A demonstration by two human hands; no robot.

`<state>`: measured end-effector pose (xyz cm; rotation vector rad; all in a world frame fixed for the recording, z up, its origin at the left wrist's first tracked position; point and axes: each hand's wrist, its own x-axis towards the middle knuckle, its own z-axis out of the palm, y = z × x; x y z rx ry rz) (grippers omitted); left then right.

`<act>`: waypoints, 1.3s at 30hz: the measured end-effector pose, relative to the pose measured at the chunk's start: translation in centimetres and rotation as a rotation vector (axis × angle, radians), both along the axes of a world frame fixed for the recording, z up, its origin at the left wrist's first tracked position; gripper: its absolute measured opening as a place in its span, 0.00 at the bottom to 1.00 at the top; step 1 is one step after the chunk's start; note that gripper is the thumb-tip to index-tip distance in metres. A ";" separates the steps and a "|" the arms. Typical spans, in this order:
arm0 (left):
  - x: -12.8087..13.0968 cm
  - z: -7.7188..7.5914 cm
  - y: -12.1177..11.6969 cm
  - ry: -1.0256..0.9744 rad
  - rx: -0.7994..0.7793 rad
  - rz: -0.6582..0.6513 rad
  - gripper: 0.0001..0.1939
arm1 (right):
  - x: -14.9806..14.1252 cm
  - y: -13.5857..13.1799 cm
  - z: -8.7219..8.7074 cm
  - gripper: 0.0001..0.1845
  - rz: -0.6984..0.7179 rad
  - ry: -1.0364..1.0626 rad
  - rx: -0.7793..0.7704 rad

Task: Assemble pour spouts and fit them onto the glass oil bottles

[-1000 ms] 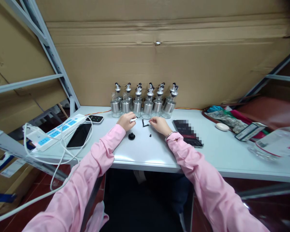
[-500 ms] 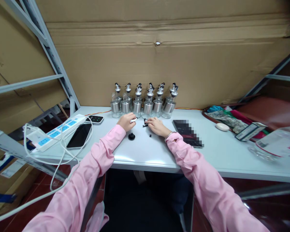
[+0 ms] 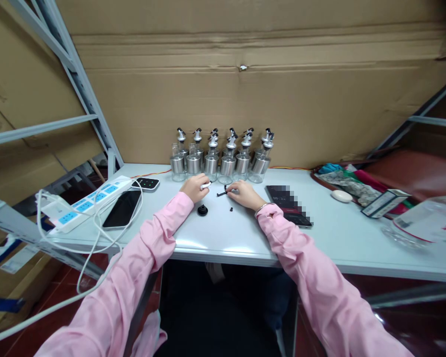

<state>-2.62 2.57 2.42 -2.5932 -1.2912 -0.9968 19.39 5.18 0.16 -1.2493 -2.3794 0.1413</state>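
Observation:
My left hand [image 3: 194, 188] is closed around a small white or silvery piece [image 3: 205, 186], which looks like a pourer spout top. Its far end is dark, and my fingers hide the rest. My right hand [image 3: 244, 195] has its fingertips pinched at a thin black plastic piece [image 3: 221, 194] just above the tabletop. Below my left hand sits a round black stopper [image 3: 202, 210]. A tiny black part [image 3: 231, 209] lies below my right fingertips. Behind both hands stand several glass bottles with steel sleeves [image 3: 228, 166], most topped with silver pourers; two in front have bare necks.
On the left are a white power strip [image 3: 92, 201] with looping cables, a phone [image 3: 122, 209] and a small black-and-white device [image 3: 146, 184]. To the right lie a dark phone-like device [image 3: 290, 206], a white oval object [image 3: 341, 196], a small box [image 3: 385, 203] and plastic bags.
My right hand has drawn slightly right, and its fingers have gathered into a pinch. The thin black piece by its fingertips has shifted a little. The left hand looks unmoved.

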 end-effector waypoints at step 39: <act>0.0 0.0 0.0 0.000 0.004 0.006 0.03 | -0.8 -0.8 0.4 0.10 0.306 0.127 0.114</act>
